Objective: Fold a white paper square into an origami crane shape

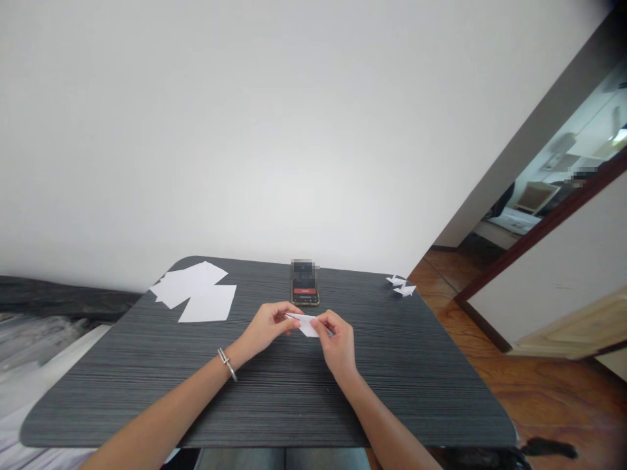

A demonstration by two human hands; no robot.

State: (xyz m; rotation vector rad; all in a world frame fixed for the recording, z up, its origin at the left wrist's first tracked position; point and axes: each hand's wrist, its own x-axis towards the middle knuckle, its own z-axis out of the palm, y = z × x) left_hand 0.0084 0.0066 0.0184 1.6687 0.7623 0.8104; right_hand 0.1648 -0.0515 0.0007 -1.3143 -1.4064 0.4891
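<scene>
A small folded piece of white paper [307, 326] is held between both hands above the middle of the table. My left hand [268, 326] pinches its left end between thumb and fingers; a silver bracelet [227, 364] circles that wrist. At the right end, my right hand [339, 338] grips the paper the same way. Fingers cover both ends, so the full folded shape is partly hidden. Just beyond the hands lies a phone [305, 284] with a lit screen.
Loose white paper sheets [208, 303] overlap on the left of the dark wood-grain table [274, 405]. Small folded white paper figures [404, 290] stand near its far right corner. A white wall [294, 130] rises behind the table; wooden floor [480, 346] lies to the right.
</scene>
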